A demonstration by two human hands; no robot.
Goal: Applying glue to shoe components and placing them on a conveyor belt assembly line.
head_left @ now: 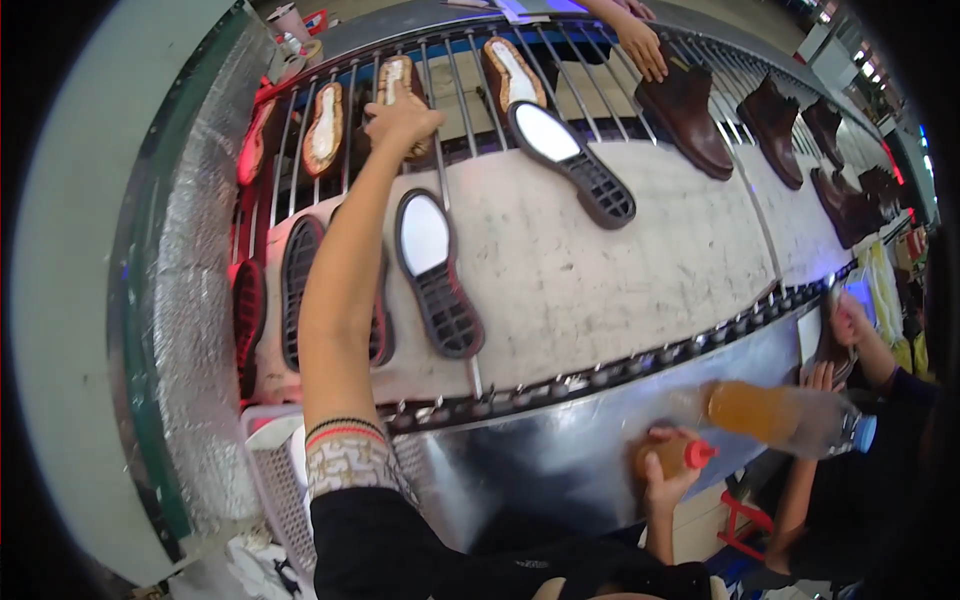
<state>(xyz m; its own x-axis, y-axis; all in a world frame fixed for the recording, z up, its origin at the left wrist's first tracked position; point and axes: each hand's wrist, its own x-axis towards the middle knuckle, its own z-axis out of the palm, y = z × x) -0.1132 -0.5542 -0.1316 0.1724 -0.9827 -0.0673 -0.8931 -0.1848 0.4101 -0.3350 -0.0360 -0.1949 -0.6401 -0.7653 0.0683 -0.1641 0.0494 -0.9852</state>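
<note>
My left hand [405, 122] reaches to the conveyor's far side and straddles an upturned brown shoe [395, 70]. Its index finger lies on the white-coated underside, with thumb and other fingers at the shoe's edges. Below, close to my right, my right hand [668, 478] is wrapped round a small squeeze bottle [655, 457] of brownish liquid with a red nozzle cap. On the pale belt, a black outsole [437, 275] with a white heel pad lies right of my left forearm. A similar outsole [570, 163] rests farther right, its end against another upturned shoe [512, 72].
Other outsoles [300, 290] lie partly behind my forearm. Dark brown boots [690, 120] stand to the right, one touched by a co-worker's hand [640, 48]. A large plastic bottle [790, 415] lies over the metal ledge [540, 440]. Another person's hands work at the right.
</note>
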